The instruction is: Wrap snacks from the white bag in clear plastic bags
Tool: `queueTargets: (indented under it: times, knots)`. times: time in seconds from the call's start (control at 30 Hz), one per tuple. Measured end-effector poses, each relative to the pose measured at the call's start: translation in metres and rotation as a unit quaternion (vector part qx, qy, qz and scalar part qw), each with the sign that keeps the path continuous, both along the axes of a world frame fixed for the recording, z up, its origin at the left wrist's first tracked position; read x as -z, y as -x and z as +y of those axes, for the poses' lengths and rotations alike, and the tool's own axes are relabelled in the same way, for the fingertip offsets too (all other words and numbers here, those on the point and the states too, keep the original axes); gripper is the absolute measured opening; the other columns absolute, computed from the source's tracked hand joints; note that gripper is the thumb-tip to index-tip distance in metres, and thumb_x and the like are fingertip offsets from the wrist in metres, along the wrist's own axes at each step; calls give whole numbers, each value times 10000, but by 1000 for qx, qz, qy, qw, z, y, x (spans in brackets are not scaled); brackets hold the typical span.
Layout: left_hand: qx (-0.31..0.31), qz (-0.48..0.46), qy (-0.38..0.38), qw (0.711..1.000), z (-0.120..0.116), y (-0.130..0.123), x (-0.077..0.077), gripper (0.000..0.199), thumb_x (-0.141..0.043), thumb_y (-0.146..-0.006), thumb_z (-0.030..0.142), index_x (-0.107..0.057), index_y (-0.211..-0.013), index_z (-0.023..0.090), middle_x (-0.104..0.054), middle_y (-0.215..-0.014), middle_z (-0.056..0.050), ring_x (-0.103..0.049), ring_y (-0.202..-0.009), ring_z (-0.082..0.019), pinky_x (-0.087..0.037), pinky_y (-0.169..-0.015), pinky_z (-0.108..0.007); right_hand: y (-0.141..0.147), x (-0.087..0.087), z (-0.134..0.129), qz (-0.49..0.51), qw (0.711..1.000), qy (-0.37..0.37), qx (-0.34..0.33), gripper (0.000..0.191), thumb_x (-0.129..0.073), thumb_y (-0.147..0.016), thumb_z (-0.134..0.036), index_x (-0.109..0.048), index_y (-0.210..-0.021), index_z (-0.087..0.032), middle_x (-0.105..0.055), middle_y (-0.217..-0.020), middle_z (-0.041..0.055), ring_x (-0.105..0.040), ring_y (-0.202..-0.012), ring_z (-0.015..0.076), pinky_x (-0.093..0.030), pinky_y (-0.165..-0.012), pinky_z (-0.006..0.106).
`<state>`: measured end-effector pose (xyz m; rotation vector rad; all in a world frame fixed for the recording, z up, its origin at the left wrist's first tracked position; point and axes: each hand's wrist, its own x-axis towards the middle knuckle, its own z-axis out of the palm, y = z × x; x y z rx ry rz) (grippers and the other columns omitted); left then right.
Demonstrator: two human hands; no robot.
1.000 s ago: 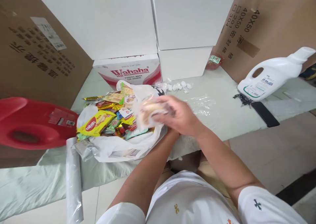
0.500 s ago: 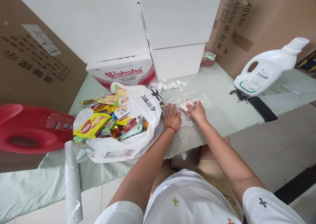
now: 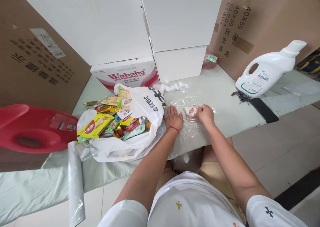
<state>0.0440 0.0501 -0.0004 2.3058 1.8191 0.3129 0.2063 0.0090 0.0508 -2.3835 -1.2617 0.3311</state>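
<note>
My left hand (image 3: 174,118) lies flat, fingers stretched out, on a clear plastic sheet (image 3: 186,133) spread over the table. To its right, a small cream and reddish snack packet (image 3: 191,111) rests on the sheet. The curled fingers of my right hand (image 3: 206,114) are at the packet's right edge and appear to pinch it; the fingertips are partly hidden. Close by on the left is a white plastic bag (image 3: 147,106) full of wrapped snacks, among them a yellow packet (image 3: 95,125).
Several small white wrapped lumps (image 3: 176,86) form a row behind the sheet. White boxes (image 3: 178,63) and a Wahaha carton (image 3: 127,75) stand at the back. A red jug (image 3: 37,130) and plastic roll (image 3: 76,183) are left; a white detergent bottle (image 3: 267,71), keys (image 3: 242,96) and phone (image 3: 263,109) are right.
My right hand has shifted right, from over the packet to its right edge, uncovering more of the packet's face. My left hand has stayed flat in place. The view has tilted slightly.
</note>
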Motion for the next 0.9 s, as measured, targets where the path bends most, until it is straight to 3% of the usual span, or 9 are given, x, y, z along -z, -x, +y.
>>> queueTargets:
  times: [0.1, 0.2, 0.33, 0.4, 0.5, 0.6, 0.7, 0.8, 0.9]
  knots:
    - [1, -7, -1, 1000, 0, 0, 0, 666, -224, -1004, 399, -311, -1574, 66, -232, -1673, -120, -189, -1557, -256, -157, -1267, -539, -1, -4, -1, -13, 999, -52, -3, 321, -381, -980, -304, -649, -871, -164, -666, -939, 136, -585, -903, 251, -410, -794, 339]
    - [4, -17, -2, 1000, -1, 1, -2, 656, -228, -1004, 394, -322, -1572, 81, -248, -1669, -127, -195, -1556, -261, -162, -1263, -548, 10, -6, -6, -40, 994, -100, -21, 392, -431, -974, -444, -645, -1079, -133, -657, -1096, 179, -557, -1053, 297, -422, -890, 387]
    - [10, -31, 6, 999, -1, 2, -5, 650, -241, -1004, 391, -327, -1570, 83, -246, -1668, -138, -198, -1556, -272, -158, -1259, -564, 31, -2, -11, -93, 983, -59, -145, 685, -591, -888, -549, -471, -1431, -149, -481, -1472, 222, -400, -1339, 378, -351, -1056, 520]
    - [10, -34, 8, 999, -1, 2, -5, 648, -242, -1006, 385, -329, -1567, 74, -246, -1666, -141, -200, -1555, -275, -159, -1257, -574, 38, 0, -15, -109, 976, -32, -187, 626, -563, -925, -509, -466, -1448, -179, -401, -1557, 203, -331, -1410, 388, -277, -1107, 583]
    - [9, -44, 13, 999, -1, 2, -7, 640, -223, -1015, 386, -331, -1568, 81, -250, -1666, -135, -196, -1557, -273, -165, -1259, -570, 47, -5, -31, -129, 973, -58, -181, 583, -522, -961, -495, -472, -1444, -173, -347, -1589, 211, -297, -1437, 401, -250, -1112, 615]
    - [8, -75, 29, 997, 2, 4, -8, 631, -218, -1025, 397, -336, -1568, 99, -247, -1668, -126, -203, -1556, -271, -183, -1263, -547, 64, -11, -64, -139, 945, -123, -269, 514, -524, -971, -487, -527, -1389, -188, -452, -1498, 197, -380, -1365, 372, -327, -1072, 534]
    - [16, -120, 30, 992, 11, 12, -7, 614, -246, -1026, 362, -356, -1551, 64, -251, -1664, -146, -215, -1553, -271, -176, -1277, -509, 84, -2, -101, -125, 912, -106, -376, 398, -566, -963, -465, -617, -1253, -197, -609, -1262, 157, -505, -1146, 327, -407, -938, 462]
    - [36, -166, 34, 985, 17, 30, -1, 581, -326, -984, 237, -381, -1523, 28, -267, -1652, -178, -233, -1548, -253, -191, -1286, -449, 91, 20, -123, -118, 923, -76, -358, 208, -549, -989, -337, -674, -1079, -196, -656, -1040, 115, -520, -987, 287, -409, -852, 425]
    - [87, -198, 34, 976, 12, 57, 3, 640, -389, -849, 54, -459, -1483, 110, -305, -1649, -123, -259, -1540, -211, -220, -1285, -417, 79, 36, -130, -79, 941, -99, -313, 210, -472, -1011, -206, -680, -981, -195, -645, -934, 93, -513, -922, 260, -412, -826, 397]
